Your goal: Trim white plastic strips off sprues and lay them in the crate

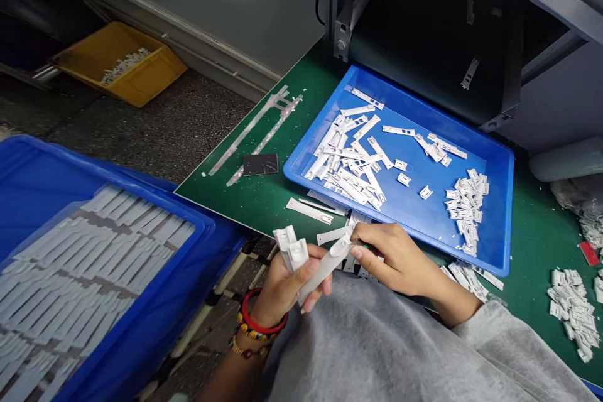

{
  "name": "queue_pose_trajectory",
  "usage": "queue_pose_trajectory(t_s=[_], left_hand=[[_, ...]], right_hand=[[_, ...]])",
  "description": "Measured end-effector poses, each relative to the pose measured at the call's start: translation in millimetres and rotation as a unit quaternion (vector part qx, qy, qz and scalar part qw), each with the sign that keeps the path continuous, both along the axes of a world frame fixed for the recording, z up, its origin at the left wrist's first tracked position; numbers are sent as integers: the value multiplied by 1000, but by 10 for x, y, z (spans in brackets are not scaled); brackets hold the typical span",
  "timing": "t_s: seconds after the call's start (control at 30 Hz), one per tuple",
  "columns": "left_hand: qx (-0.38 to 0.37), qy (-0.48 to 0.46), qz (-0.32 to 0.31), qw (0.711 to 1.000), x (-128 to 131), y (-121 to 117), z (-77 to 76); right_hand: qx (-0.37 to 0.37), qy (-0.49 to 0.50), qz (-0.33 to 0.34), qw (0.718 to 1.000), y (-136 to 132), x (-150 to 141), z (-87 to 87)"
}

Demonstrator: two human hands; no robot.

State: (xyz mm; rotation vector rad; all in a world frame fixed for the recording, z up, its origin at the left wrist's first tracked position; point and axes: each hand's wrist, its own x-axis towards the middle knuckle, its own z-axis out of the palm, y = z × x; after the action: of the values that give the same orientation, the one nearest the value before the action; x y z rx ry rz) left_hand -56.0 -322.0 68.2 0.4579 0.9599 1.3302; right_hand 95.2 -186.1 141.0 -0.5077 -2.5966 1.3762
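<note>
My left hand [291, 276] is closed around several long white plastic parts [292, 246], their ends sticking up above the fingers. One more white plastic strip [325, 269] slants up to the right between its thumb and fingers. At the upper end of that strip, my right hand [393, 257] is closed in a pinch. A bit of green shows between its fingers, but what they hold is too small and hidden to name. Behind both hands, loose white strips [308, 210] lie on the green table [226, 185], close to the blue tray's near edge.
A blue tray [506, 213] with long strips and small white pieces stands on the table under a dark chute [424, 31]. Left are a blue bin [202, 226] with rows of strips and a yellow bin [155, 78] on the floor. White pieces [572, 314] are heaped at right.
</note>
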Motion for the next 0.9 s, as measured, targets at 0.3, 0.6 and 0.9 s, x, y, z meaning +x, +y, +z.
queue_pose_trajectory(t_s=[0.3,0.6,0.9], left_hand=[[-78,268,9,960,-181,-61,-189],[106,737,-103,660,-407,238,-564],[-29,480,49,876,-205,205,-345]], right_hand=[[-41,-79,19,996,-50,148,-111],[-41,-95,-64,993,42,253,-174],[-22,-86,-59,994,-8,225,-216]])
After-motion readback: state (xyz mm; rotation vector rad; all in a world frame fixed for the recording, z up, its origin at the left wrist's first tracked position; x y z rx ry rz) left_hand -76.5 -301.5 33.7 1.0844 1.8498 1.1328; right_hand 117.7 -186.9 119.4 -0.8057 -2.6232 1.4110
